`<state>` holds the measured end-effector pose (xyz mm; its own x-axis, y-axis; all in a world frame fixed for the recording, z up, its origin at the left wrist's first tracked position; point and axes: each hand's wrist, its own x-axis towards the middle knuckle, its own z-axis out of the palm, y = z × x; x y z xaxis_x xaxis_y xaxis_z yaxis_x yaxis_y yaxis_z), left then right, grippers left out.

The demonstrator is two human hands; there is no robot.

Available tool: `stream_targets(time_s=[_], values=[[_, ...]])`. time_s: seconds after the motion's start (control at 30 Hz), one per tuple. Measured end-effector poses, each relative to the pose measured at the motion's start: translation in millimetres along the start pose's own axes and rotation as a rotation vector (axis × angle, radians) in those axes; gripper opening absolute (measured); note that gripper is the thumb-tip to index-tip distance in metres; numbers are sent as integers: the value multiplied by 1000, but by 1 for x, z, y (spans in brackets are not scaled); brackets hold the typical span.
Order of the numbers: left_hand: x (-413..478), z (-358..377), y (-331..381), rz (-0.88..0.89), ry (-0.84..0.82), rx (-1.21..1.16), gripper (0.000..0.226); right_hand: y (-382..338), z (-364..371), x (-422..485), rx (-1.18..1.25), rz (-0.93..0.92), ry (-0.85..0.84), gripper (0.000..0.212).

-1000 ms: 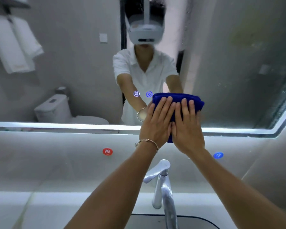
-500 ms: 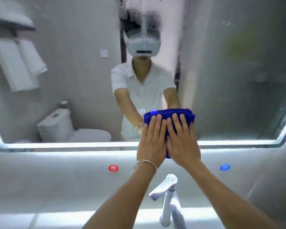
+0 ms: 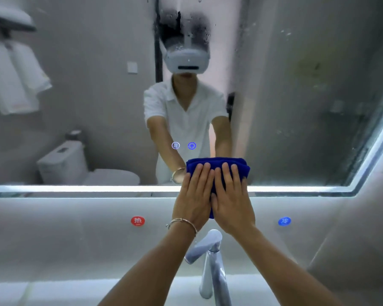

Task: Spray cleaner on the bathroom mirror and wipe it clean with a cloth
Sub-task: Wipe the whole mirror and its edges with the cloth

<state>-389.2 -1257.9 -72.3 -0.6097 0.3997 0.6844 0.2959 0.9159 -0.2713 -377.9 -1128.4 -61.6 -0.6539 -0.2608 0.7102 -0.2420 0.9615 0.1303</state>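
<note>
**Here, a blue cloth (image 3: 217, 165) pressed low on the mirror (image 3: 296, 107)**

Nearest, a chrome faucet (image 3: 210, 261) rises under the wrists. On the wall beyond it, a red sticker (image 3: 137, 221) sits to the left and a blue sticker (image 3: 284, 221) to the right. The left hand (image 3: 194, 195), with a bracelet (image 3: 182, 223) at its wrist, and the right hand (image 3: 232, 199) lie side by side, fingers straight, flattening the folded cloth across the mirror's lit lower edge (image 3: 75, 188). Droplets bead the glass higher up.

Plush blue cloth (image 3: 217, 165), glossy droplet-specked glass mirror (image 3: 296, 107), polished metal tap (image 3: 210, 261), thin metal bracelet (image 3: 182, 223)
</note>
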Motion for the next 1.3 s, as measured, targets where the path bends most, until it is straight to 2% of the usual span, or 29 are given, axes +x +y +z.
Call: stream_targets(time_s=[0.13, 0.27, 0.4, 0.5, 0.63, 0.77, 0.93, 1.1, 1.3], values=[[16, -18, 0, -51, 123, 6, 59, 9, -10, 16, 55, -46, 25, 55], [72, -52, -18, -179, 222, 71, 61, 20, -46, 77, 39, -59, 132, 57], [116, -73, -15, -231, 290, 102, 65, 48, -69, 109, 7, -93, 208, 60], [121, -67, 11, -242, 278, 129, 64, 66, -57, 95, 36, -87, 240, 61], [118, -50, 50, -137, 194, 154, 60, 95, -37, 64, 22, -28, 240, 62], [124, -47, 55, -171, 203, 135, 61, 99, -44, 65, 45, -34, 245, 62], [151, -85, 10, -33, 291, 138, 69, 84, -72, 102, 151, 14, 274, 60], [169, -117, -45, -35, 371, 176, 69, 52, -109, 154, 162, -33, 268, 62], [148, -125, -107, -46, 385, 207, 69, -5, -107, 179, 131, -66, 350, 61]])
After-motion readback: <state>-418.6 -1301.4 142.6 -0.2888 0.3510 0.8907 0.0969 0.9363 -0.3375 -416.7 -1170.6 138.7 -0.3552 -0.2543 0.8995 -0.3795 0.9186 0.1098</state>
